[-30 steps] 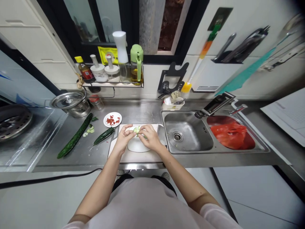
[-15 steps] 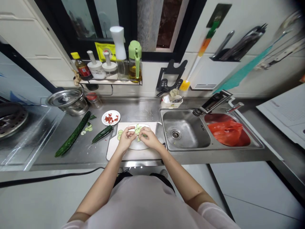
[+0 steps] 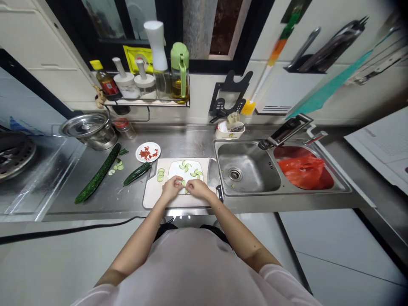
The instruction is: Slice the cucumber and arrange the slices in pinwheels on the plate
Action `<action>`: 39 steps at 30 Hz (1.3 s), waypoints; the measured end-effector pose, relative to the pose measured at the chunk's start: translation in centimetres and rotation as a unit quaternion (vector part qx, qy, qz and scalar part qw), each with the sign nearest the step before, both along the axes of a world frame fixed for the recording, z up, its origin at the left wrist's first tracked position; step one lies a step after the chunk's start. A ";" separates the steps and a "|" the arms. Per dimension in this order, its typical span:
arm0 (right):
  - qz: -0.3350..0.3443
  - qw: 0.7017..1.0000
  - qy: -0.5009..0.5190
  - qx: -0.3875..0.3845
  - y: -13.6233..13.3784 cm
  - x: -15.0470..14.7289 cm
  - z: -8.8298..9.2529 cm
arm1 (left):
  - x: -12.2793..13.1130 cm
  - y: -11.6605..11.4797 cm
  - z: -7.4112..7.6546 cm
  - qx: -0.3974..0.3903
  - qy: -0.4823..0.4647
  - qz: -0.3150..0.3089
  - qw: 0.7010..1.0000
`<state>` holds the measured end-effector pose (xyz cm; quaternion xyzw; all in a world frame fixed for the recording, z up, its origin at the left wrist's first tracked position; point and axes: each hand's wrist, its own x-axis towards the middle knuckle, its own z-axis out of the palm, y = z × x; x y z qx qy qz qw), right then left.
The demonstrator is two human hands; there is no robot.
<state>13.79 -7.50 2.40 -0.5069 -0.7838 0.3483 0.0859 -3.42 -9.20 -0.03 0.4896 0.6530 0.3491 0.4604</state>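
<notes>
On the light cutting board [image 3: 153, 196] lies a white plate [image 3: 174, 166] bearing cucumber slices [image 3: 196, 173] fanned out in pinwheel groups. My left hand [image 3: 171, 188] and my right hand [image 3: 198, 188] meet over the plate's near part, fingertips pinched at cut cucumber pieces [image 3: 183, 183] between them. My fingers partly hide those pieces. A stack of round cucumber slices [image 3: 160, 174] sits on the board left of the plate. A knife [image 3: 219, 192] with a dark handle lies at the board's right edge, partly hidden by my right arm.
Left of the board are a short cucumber [image 3: 137, 174], a long cucumber [image 3: 98, 173], scraps, and a small dish [image 3: 139, 154] of red pieces. A lidded pot [image 3: 87, 129] stands behind. To the right is a sink [image 3: 255, 187] with a red bag [image 3: 302, 170] in its second basin.
Both hands have drawn nearer to me, from the plate's middle to its near part. The cucumber groups at the back and right of the plate are now uncovered. The view has shifted slightly.
</notes>
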 end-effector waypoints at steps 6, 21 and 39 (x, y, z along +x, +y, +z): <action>0.000 0.995 -0.091 0.049 -0.6 -0.6 -0.2 | 0.3 -0.3 0.2 0.007 0.152 -0.051 0.987; 0.039 0.981 -0.166 0.097 -2.4 -0.8 -1.0 | 0.8 -0.1 0.2 -0.003 0.311 -0.142 0.940; 0.046 0.977 -0.182 0.105 -2.3 -0.8 -1.5 | 0.7 -0.1 0.0 0.006 0.309 -0.138 0.941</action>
